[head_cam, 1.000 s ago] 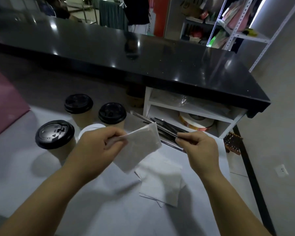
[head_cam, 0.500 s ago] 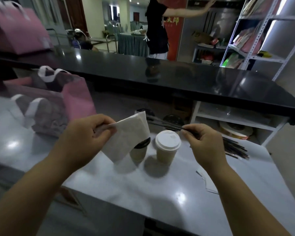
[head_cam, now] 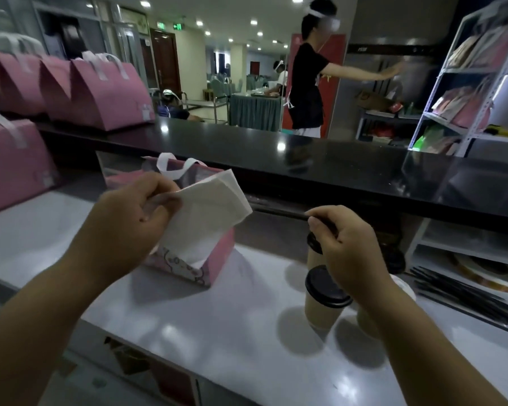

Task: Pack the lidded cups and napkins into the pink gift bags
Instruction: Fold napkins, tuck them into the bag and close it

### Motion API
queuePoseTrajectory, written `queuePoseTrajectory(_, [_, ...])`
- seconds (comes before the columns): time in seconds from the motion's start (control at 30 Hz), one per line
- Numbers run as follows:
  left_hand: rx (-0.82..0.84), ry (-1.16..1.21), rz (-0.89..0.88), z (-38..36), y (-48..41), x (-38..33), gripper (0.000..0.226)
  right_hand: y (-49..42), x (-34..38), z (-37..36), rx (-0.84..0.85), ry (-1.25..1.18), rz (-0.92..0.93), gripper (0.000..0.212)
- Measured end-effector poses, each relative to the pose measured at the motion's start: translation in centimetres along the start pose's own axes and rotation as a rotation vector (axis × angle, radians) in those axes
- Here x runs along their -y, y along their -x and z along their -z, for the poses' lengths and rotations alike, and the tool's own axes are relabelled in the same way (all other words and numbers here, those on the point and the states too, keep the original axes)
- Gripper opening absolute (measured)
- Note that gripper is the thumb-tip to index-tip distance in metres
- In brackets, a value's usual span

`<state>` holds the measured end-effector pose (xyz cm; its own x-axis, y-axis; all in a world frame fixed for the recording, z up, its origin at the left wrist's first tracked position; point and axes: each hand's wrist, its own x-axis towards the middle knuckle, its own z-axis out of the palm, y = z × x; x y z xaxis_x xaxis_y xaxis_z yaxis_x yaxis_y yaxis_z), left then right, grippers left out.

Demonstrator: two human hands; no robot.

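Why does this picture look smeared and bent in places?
Head view: the pink gift bags at far left are motion-blurred; the shelving leans from wide-angle distortion; ceiling lights glare on the black counter; the lidded cup casts a soft shadow.

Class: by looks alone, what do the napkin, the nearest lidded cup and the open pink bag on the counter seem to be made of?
Napkin: soft white tissue paper, matte; it bends and shows layered edges.
Cup: probably tan paperboard, matte, with a black lid that looks like moulded plastic with a faint sheen.
Pink bag: likely stiff matte paper or card with a printed pattern and white, ribbon-like handles; it might be fabric.
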<state>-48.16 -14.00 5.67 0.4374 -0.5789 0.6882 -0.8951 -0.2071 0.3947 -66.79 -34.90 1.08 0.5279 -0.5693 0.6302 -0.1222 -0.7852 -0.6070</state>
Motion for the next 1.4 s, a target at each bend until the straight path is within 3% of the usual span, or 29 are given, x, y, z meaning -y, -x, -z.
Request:
queuePoseTrajectory(0.23, [-0.149, -0.015, 0.042, 1.5, -6.7, 8.9, 0.015, -8.3, 2.3, -8.1, 0.033, -0.009, 0.099, 0.012])
queuePoseTrajectory(0.43, [-0.173, 0.017, 0.027, 0.9, -10.9, 15.4, 0.008, -14.3, 3.7, -13.2, 0.185, 0.214, 0.241, 0.005])
queuePoseTrajectory(0.67, [-0.063, 0.076, -0.014, -1.4, -14.3, 20.7, 0.014, -18.4, 4.3, -17.6, 0.507, 0.487, 0.229, 0.011])
queuePoseTrajectory(0.87, [0.206, 0.184, -0.117, -3.1, -16.5, 23.9, 0.01, -19.4, 4.9, -21.8, 0.612, 0.616, 0.119, 0.021])
queuePoseTrajectory(1.0, [0.288, 0.274, -0.133, -4.0, -17.2, 25.7, 0.009, -19.4, 5.0, -22.4, 0.606, 0.54, -0.022, 0.028])
queuePoseTrajectory(1.17, [0.302, 0.463, -0.14, -4.5, -17.6, 26.9, 0.002, -18.6, 5.6, -22.4, 0.439, 0.258, -0.291, 0.037])
queuePoseTrajectory(1.3, [0.372, 0.558, -0.203, -4.6, -17.9, 27.1, 0.01, -17.9, 6.2, -22.9, 0.276, 0.141, -0.295, 0.045])
queuePoseTrajectory(1.4, [0.305, 0.583, -0.259, -4.3, -18.3, 27.2, 0.009, -17.4, 6.6, -23.2, 0.259, 0.017, -0.289, 0.044])
